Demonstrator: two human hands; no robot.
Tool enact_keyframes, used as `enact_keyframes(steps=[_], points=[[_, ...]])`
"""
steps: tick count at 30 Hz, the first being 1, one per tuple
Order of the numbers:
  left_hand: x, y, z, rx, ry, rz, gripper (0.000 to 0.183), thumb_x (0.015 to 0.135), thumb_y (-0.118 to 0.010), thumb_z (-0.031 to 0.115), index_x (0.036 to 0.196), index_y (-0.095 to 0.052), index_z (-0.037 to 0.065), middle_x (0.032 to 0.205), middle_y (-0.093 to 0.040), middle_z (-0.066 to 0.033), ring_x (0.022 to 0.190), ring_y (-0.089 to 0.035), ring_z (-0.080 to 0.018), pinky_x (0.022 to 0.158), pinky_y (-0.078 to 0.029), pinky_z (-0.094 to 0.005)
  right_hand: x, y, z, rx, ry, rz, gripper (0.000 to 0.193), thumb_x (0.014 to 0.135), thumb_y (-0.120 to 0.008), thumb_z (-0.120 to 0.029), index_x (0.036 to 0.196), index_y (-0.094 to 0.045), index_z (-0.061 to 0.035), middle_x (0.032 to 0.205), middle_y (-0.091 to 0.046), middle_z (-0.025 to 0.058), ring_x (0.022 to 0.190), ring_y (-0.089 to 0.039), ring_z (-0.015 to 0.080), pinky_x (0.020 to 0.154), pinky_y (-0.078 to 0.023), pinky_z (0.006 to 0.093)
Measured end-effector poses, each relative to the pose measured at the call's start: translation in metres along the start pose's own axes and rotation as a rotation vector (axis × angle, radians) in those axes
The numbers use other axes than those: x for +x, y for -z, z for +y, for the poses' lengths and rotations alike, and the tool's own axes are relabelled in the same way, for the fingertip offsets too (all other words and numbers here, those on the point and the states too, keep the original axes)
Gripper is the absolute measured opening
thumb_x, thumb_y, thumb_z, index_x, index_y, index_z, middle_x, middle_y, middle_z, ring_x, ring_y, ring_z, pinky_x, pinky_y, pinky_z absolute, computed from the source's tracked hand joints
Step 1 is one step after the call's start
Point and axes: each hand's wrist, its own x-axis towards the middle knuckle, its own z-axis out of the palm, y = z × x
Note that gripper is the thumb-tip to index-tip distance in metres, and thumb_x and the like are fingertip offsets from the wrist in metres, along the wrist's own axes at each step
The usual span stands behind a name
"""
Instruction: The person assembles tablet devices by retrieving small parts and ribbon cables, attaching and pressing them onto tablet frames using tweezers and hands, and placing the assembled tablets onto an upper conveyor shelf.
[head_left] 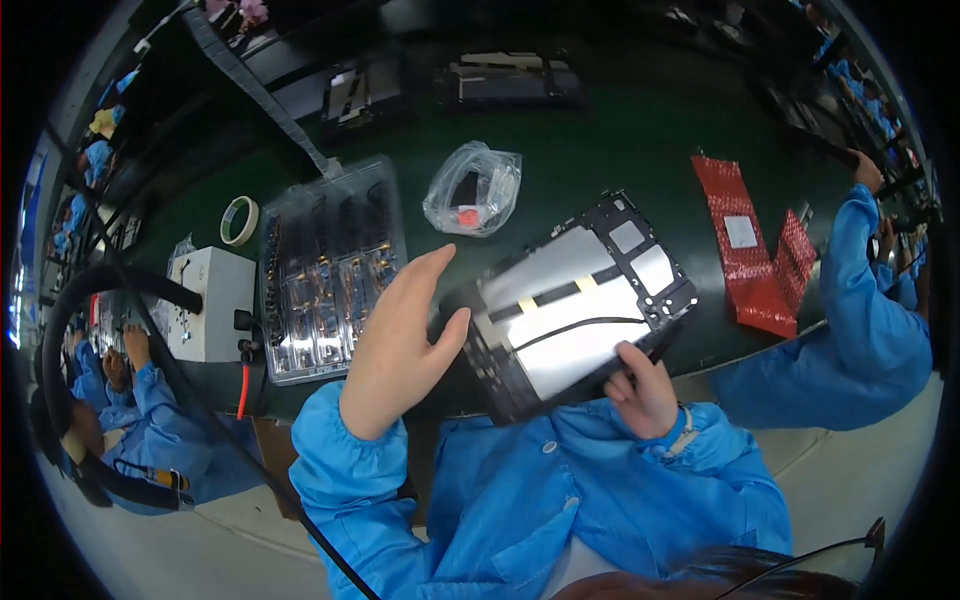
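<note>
An opened tablet (575,312) is tilted at the table's near edge, its silver metal plates, black frame, black cable and small yellow tape pieces facing up. My right hand (648,398) grips its near right edge, with one finger extended onto the silver plate and the others curled below. Beside the tablet's left end, my left hand (402,335) is raised with fingers stretched out and thumb apart, holding nothing. Whether its thumb tip touches the tablet's corner I cannot tell.
Left of my left hand lies a clear plastic tray (392,205) of small electronic parts, then a white box (222,300) with a black hose and a tape roll (230,232). Beyond are a clear bag (490,165) and more tablets (515,75). Red bubble wrap (745,275) lies right, near a co-worker's sleeve (862,270).
</note>
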Motion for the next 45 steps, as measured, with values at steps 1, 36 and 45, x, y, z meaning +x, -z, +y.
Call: enact_keyframes(steps=[1,36,45], points=[[0.001,-0.005,0.0,0.141,0.001,0.017,0.05,0.078,-0.057,0.014,0.123,-0.041,0.0,0.123,-0.045,-0.0196,0.112,-0.044,-0.0359,0.094,-0.036,-0.0384,0.004,-0.004,0.008,0.05,-0.038,0.029,0.009,0.086,-0.055,-0.014,0.093,-0.05,-0.0113,0.064,-0.047,-0.0027,0.041,-0.031,0.0064,0.043,-0.026,0.0237],[0.042,-0.075,-0.048,0.597,0.14,0.14,0.037,0.079,-0.059,0.033,0.108,-0.058,0.01,0.132,-0.032,-0.0241,0.125,-0.028,-0.0358,0.095,-0.021,-0.061,0.202,-0.138,-0.035,-1.271,0.641,-0.503,0.02,0.076,-0.065,-0.007,0.096,-0.065,-0.0028,0.092,-0.064,0.0084,0.084,-0.061,0.0153,0.075,-0.05,0.0246],[0.038,-0.081,-0.048,0.569,0.109,0.176,0.036,0.079,-0.06,0.032,0.105,-0.059,0.007,0.129,-0.035,-0.0256,0.124,-0.029,-0.038,0.097,-0.019,-0.0588,0.208,-0.129,-0.031,-1.334,0.664,-0.545,0.02,0.076,-0.065,-0.013,0.095,-0.067,-0.0058,0.091,-0.066,0.0112,0.079,-0.064,0.021,0.071,-0.051,0.0269]])
